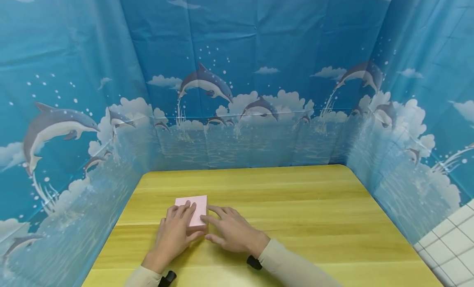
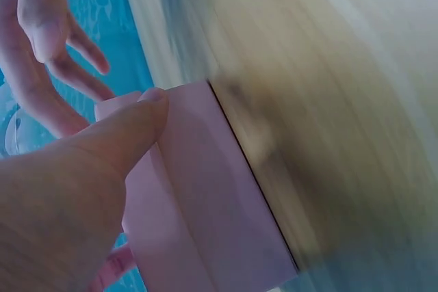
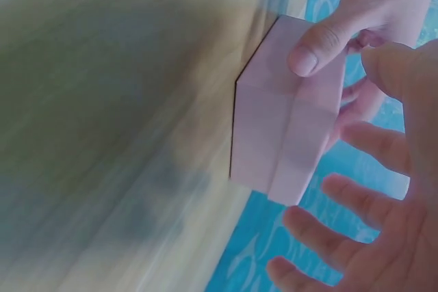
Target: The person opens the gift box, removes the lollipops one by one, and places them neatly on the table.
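Note:
A pink box lies on the wooden table, left of the middle. My left hand rests over it, fingers laid fairly straight across its top. In the left wrist view the thumb presses flat against a seamed pink side. My right hand lies on the table just right of the box, fingers spread, index tip close to its right edge. In the right wrist view the box shows with the left thumb on it and my right fingers spread a little apart from it.
A blue curtain with dolphins closes the table in at the back and on both sides. White tiles show at the lower right. Black wrist mounts sit on both sleeves.

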Demonstrator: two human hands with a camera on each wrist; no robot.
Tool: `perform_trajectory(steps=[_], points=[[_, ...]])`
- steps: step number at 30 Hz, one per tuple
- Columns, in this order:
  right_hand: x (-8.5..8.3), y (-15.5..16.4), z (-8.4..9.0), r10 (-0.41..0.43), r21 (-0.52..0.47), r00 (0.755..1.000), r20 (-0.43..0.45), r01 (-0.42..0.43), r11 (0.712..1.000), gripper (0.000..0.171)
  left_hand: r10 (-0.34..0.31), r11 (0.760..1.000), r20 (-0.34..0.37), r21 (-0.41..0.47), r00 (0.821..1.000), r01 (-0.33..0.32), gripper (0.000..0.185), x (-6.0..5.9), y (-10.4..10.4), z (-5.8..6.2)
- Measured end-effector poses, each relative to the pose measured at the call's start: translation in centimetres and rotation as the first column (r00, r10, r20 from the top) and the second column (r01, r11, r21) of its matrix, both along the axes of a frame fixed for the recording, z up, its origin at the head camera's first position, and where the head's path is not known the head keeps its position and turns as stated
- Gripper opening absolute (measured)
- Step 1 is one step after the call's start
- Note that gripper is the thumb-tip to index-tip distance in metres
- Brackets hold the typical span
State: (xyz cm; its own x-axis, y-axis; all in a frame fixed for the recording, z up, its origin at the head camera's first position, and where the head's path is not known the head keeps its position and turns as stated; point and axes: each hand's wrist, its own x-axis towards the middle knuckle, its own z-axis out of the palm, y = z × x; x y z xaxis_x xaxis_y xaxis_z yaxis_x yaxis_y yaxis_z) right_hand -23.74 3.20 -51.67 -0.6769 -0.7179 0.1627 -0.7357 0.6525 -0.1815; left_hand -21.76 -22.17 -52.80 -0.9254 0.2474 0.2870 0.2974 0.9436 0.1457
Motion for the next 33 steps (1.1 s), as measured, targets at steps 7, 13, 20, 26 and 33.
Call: perform_trajectory(steps=[7, 13, 20, 26, 33], points=[[0.2, 0.7, -0.2, 0.003, -0.006, 1.0, 0.017, -0.003, 1.0, 0.056, -0.023, 1.0, -0.027, 0.011, 0.999, 0.023, 0.094, 0.3, 1.0, -0.1], [0.2, 1.8, 0.2, -0.042, -0.033, 0.999, 0.026, 0.042, 0.999, 0.049, -0.06, 0.997, -0.03, 0.049, 0.998, 0.061, 0.097, 0.3, 2.0, 0.0], [0.6, 2.8, 0.3, -0.054, -0.066, 0.998, 0.022, 0.056, 0.996, 0.037, -0.069, 0.988, 0.013, 0.137, 0.998, 0.067, 0.088, 0.8, 2.8, 0.3], [1.1, 3.8, 0.0, -0.059, -0.147, 0.998, 0.035, 0.064, 0.987, 0.029, -0.104, 0.976, 0.021, 0.193, 0.994, 0.098, 0.078, 1.2, 3.5, 0.4], [2.2, 5.8, -0.3, -0.065, -0.192, 0.997, 0.046, 0.073, 0.979, 0.025, -0.151, 0.964, 0.061, 0.229, 0.987, 0.134, 0.075, 2.0, 4.9, 0.5]])
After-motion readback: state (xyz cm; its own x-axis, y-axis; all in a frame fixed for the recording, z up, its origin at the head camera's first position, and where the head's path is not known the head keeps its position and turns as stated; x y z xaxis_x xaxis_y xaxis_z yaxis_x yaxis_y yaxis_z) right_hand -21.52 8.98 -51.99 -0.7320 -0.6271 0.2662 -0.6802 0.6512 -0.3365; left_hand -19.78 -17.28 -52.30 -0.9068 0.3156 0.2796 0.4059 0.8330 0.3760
